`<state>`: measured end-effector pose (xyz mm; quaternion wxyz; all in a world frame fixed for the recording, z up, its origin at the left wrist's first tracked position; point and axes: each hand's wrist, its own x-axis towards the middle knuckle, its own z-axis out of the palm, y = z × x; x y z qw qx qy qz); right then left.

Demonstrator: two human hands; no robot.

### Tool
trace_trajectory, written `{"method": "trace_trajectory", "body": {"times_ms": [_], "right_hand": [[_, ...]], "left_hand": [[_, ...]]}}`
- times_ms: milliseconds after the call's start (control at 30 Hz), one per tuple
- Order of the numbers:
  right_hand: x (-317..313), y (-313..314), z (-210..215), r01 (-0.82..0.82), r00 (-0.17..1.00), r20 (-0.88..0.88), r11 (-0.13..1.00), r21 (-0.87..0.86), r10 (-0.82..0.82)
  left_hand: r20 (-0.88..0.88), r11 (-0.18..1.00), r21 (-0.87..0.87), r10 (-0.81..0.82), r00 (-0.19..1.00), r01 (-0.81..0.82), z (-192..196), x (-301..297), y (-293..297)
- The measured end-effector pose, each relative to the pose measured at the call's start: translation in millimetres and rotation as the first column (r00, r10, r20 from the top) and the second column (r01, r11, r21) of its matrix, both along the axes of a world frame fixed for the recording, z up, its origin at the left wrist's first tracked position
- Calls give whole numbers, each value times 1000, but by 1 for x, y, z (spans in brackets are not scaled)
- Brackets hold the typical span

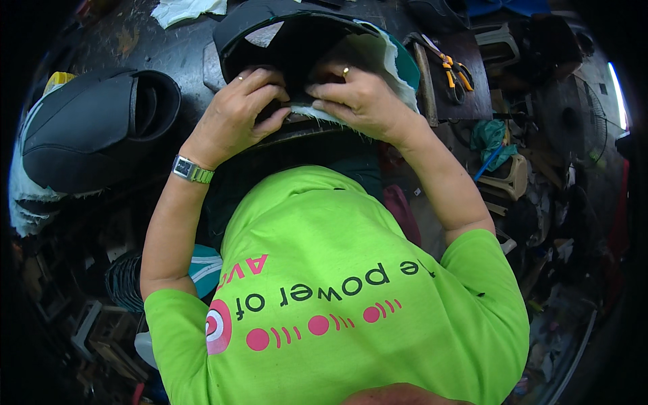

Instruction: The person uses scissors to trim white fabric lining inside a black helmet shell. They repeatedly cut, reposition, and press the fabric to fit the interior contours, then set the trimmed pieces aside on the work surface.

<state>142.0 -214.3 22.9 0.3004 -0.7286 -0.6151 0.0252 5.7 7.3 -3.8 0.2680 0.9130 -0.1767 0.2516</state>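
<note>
Black seat cover (297, 40), upper centre of the frame, lies on the dark workbench (169, 47) with its hollow side facing the camera. White fabric backing (378, 57) with a teal edge shows along its right rim.

Left hand (236, 111): fingers curled, pinching the near edge of the cover; ring on one finger, metal wristwatch (191, 170) on the wrist.

Right hand (358, 98): fingers bent, pressing down and gripping the same edge just beside the left hand; fingertips of both hands nearly touching. Ring visible.

Second black seat (94, 128), left of frame, lies on its side, well apart from the hands. Orange-handled pliers (455, 74) upper right on a dark board. White cloth (185, 10) at top edge. Green shirt fills the lower centre.
</note>
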Motion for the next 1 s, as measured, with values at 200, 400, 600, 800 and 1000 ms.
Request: {"method": "trace_trajectory", "body": {"times_ms": [200, 400, 600, 800, 1000], "right_hand": [[-11, -12, -3, 3, 1000, -10, 997, 75, -2], [-23, -8, -4, 59, 993, -107, 996, 72, -51], [-26, -11, -11, 91, 995, 36, 996, -3, -91], [-15, -23, -14, -22, 989, 146, 998, -65, 31], [-8, -28, -13, -136, 985, 105, 991, 14, 133]], "left_hand": [[-53, 996, 46, 84, 995, -82, 5, -6, -9], [-156, 965, 243, 141, 978, -100, 12, -21, -15], [-227, 965, 262, 91, 970, -29, 13, -29, -3], [-285, 962, 272, 63, 956, 17, 16, -31, 2], [-243, 953, 302, 51, 969, 25, 21, -30, -7]]}}
